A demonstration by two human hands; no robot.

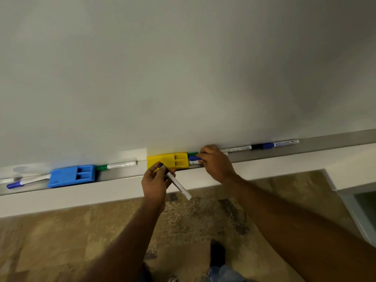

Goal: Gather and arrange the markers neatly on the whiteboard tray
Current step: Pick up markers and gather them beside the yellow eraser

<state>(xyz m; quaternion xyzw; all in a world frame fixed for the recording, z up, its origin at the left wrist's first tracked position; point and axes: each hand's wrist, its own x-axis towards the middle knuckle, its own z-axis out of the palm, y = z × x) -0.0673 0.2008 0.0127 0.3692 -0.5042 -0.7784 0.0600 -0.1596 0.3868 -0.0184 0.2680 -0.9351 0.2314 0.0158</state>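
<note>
Head view puts us over the whiteboard tray (325, 147), a long metal ledge under the whiteboard (183, 78).

Our left hand (155, 180) is off the tray, just in front of its front edge, with the fingers wrapped round a black-capped marker (179, 185). Its long axis runs diagonally, with the cap up toward the yellow eraser (168, 160) and the white tail down and to the right, away from the board.

Our right hand (215, 161) rests on the tray just right of that eraser. Its curled fingertips pinch the near blue marker (194, 159), which lies along the tray with its cap pointing left at the eraser. A green cap (192, 154) shows just behind it, against the board; the hand hides the rest of that marker.

Further right, two markers lie end to end along the back edge, caps meeting: a second black marker (238, 148) with its cap pointing right, and the far blue marker (282, 143) with its cap pointing left.

Left of the yellow eraser, a green marker (118, 165) lies lengthwise with its cap pointing left, touching the blue eraser (71, 176). Toward the tray's left end, the left-end blue marker (15, 184) lies slightly skewed, beside a white barrel (38, 177) whose cap we cannot make out.
</note>
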